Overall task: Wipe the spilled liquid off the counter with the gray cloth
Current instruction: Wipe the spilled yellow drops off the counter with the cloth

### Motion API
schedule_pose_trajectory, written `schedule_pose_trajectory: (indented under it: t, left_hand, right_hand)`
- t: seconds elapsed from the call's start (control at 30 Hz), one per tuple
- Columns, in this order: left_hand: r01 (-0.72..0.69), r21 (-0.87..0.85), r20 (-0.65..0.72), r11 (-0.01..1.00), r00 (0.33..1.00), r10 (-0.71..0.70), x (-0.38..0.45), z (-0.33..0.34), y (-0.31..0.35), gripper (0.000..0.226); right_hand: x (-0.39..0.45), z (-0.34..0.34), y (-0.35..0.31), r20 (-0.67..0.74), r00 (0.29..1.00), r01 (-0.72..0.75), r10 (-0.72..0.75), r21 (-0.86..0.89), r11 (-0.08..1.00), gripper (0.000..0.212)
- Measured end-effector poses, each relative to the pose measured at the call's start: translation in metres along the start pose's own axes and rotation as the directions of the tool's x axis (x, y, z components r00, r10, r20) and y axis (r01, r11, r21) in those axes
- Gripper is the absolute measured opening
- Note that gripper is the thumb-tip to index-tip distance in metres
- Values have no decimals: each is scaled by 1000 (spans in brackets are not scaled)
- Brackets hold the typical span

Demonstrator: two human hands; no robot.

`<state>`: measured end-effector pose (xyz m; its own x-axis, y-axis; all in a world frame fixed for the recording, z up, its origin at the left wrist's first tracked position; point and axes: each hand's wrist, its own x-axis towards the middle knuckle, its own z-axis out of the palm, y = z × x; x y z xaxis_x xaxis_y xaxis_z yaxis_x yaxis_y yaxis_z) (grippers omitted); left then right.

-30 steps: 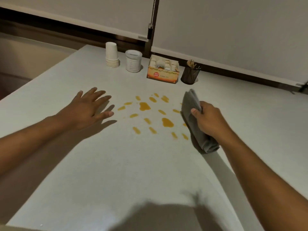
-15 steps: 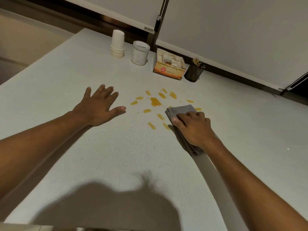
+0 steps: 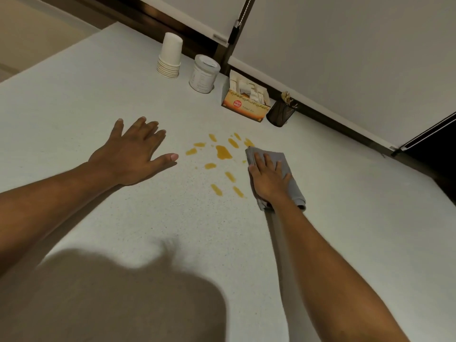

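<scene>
Right hand (image 3: 267, 178) pressing the gray cloth (image 3: 286, 166) flat on the table (image 3: 98, 99) at the right edge of the spilled liquid (image 3: 223, 152).

The right hand lies palm down on the folded cloth, fingers spread and extended, pinching nothing; the cloth's far corner touches the nearest amber drops, while its near end bunches beside the wrist. The spill is a scatter of amber drops and streaks around one larger puddle, lying between the two hands. The left hand (image 3: 134, 151) rests palm down on the bare table to the left of the spill, fingers splayed, thumb pointing toward the drops, holding nothing. Along the far edge stand a stack of paper cups (image 3: 170, 56), a white canister (image 3: 204, 74), an open box of sachets (image 3: 246, 101) and a dark mesh cup of sticks (image 3: 281, 113), all well apart from the spill.
</scene>
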<state>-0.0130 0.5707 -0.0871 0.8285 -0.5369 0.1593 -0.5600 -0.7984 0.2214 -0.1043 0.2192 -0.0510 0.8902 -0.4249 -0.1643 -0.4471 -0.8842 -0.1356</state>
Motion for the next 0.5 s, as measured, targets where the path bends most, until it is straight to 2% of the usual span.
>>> schedule_pose_trajectory:
  t: [0.23, 0.4, 0.5]
  left_hand:
    - [19, -11, 0, 1000, 1000, -19, -1, 4, -4, 106]
    - [28, -12, -3, 1000, 1000, -28, 1, 4, -3, 103]
    - [27, -8, -8, 1000, 1000, -27, 0, 4, -3, 102]
  right_hand:
    - [-106, 22, -2, 21, 975, 222, -222, -63, 973, 56]
    - [-45, 9, 5, -23, 974, 223, -225, -85, 971, 57]
    - [15, -1, -1, -49, 988, 147, -148, -28, 989, 55]
